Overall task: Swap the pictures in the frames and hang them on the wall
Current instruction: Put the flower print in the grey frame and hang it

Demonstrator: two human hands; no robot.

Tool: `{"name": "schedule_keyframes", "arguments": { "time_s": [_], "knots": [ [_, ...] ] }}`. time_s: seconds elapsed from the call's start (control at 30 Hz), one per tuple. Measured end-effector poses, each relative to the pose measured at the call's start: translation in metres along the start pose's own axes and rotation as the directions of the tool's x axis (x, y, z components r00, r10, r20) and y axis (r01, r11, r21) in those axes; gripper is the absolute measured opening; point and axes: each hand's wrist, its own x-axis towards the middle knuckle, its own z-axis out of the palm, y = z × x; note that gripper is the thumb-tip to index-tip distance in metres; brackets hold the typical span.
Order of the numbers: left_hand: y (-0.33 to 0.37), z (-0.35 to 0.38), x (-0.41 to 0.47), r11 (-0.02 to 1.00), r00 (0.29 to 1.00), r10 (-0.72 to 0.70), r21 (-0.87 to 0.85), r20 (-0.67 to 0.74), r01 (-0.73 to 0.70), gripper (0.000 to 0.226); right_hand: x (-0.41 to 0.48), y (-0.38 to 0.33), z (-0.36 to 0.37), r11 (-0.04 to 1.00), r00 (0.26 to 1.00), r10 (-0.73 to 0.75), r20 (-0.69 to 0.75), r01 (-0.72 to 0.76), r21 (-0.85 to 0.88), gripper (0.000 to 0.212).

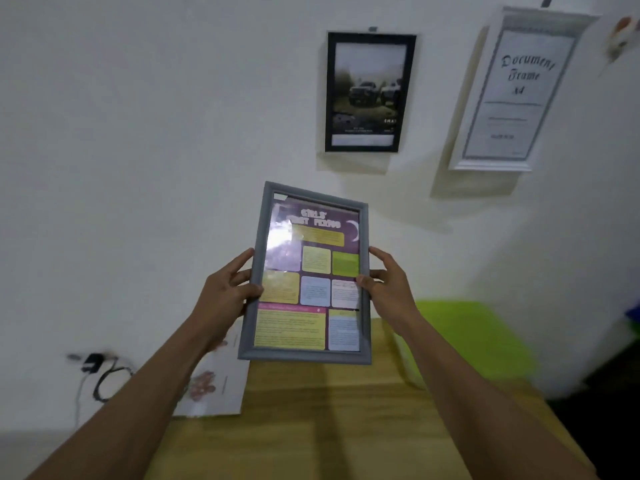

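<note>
I hold a grey picture frame (308,275) upright in front of the white wall, above the table. It contains a purple poster with yellow, green and blue text boxes. My left hand (225,292) grips its left edge and my right hand (388,285) grips its right edge, thumbs on the front. On the wall above hangs a black frame (369,93) with a dark photo of cars. To its right hangs a white frame (516,95) holding a "Document Frame A4" sheet.
A wooden table (346,427) stands below the frame. A loose printed sheet (214,382) with a reddish drawing lies at its left edge. A lime-green object (474,337) sits at the right. A black plug and cable (100,372) hang on the wall, lower left.
</note>
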Motion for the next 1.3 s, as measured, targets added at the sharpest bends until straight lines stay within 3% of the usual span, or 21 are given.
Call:
{"name": "schedule_keyframes", "arguments": {
  "time_s": [0.17, 0.3, 0.4, 0.5, 0.63, 0.87, 0.97, 1.07, 1.13, 1.2, 1.3],
  "knots": [
    [-0.051, 0.002, -0.024, 0.997, 0.997, -0.069, 0.013, -0.045, 0.070, 0.056, -0.030, 0.060, 0.027, 0.982, 0.986, 0.167, -0.016, -0.168, -0.088, 0.041],
    [-0.082, 0.003, -0.042, 0.987, 0.998, -0.060, 0.151, -0.011, 0.061, 0.063, -0.053, 0.073, 0.061, 0.953, 0.974, 0.226, 0.027, -0.216, -0.211, 0.036],
    [-0.094, 0.010, -0.054, 0.960, 0.998, -0.012, 0.282, 0.055, -0.004, 0.065, -0.069, 0.059, 0.087, 0.969, 0.966, 0.229, 0.124, -0.213, -0.128, 0.038],
    [-0.101, 0.020, -0.065, 0.954, 0.988, -0.004, 0.297, 0.152, -0.042, 0.067, -0.079, 0.051, 0.104, 0.963, 0.939, 0.264, 0.220, -0.268, -0.013, 0.049],
    [-0.103, 0.040, -0.076, 0.959, 0.975, -0.007, 0.279, 0.224, -0.058, 0.068, -0.083, 0.064, 0.102, 0.936, 0.931, 0.332, 0.155, -0.346, 0.072, 0.074],
    [-0.126, 0.081, -0.074, 0.946, 0.972, -0.010, 0.317, 0.235, -0.067, 0.055, -0.069, 0.081, 0.077, 0.948, 0.945, 0.316, 0.077, -0.317, -0.002, 0.040],
    [-0.139, 0.088, -0.059, 0.918, 0.984, -0.027, 0.394, 0.175, -0.045, 0.051, -0.055, 0.096, 0.057, 0.950, 0.949, 0.310, 0.062, -0.311, 0.011, 0.050],
    [-0.158, 0.080, -0.029, 0.855, 0.995, -0.096, 0.509, -0.030, 0.098, 0.056, -0.042, 0.111, 0.035, 0.940, 0.935, 0.338, 0.106, -0.341, 0.015, 0.058],
    [-0.171, 0.073, -0.009, 0.806, 0.952, -0.290, 0.513, -0.094, 0.296, 0.067, -0.032, 0.123, 0.024, 0.928, 0.920, 0.365, 0.140, -0.372, 0.026, 0.056],
    [-0.182, 0.068, 0.003, 0.772, 0.868, -0.493, 0.426, -0.066, 0.471, 0.074, -0.023, 0.139, 0.017, 0.909, 0.899, 0.393, 0.191, -0.412, 0.065, 0.060],
    [-0.193, 0.065, 0.008, 0.770, 0.780, -0.622, 0.235, 0.066, 0.594, 0.070, -0.013, 0.162, 0.011, 0.864, 0.855, 0.455, 0.250, -0.492, 0.109, 0.069]
  ]
}}
